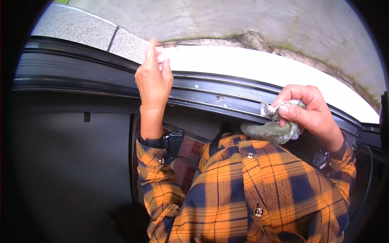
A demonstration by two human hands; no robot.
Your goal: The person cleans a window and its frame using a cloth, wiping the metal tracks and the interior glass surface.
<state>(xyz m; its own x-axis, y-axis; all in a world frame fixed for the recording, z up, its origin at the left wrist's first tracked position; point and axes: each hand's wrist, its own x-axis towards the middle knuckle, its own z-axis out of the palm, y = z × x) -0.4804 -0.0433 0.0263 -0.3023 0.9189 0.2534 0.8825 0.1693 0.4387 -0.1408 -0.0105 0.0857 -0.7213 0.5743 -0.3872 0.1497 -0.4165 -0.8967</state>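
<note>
My right hand (313, 111) pinches a bunched grey-green fluffy cloth (270, 132) between thumb and fingers. A wet-looking or shiny tip of the cloth sticks out toward the left, and its thicker lower fold hangs in front of my shirt. The cloth is over the inner edge of a dark metal sliding-window track (209, 92). My left hand (154, 74) is raised above the same track, with the index finger stretched outward and the thumb apart. Its fingertips are blurred, and nothing shows in its grip. Small pale specks and a bit of debris lie in the track.
Beyond the track runs a glaring white ledge (212, 59), with speckled stone slabs (79, 25) to the left. Rough grey concrete (194, 18) lies farther out. A dark panel (76, 170) stands at my left, beside a reddish patterned floor (185, 164). Black devices are strapped to both wrists.
</note>
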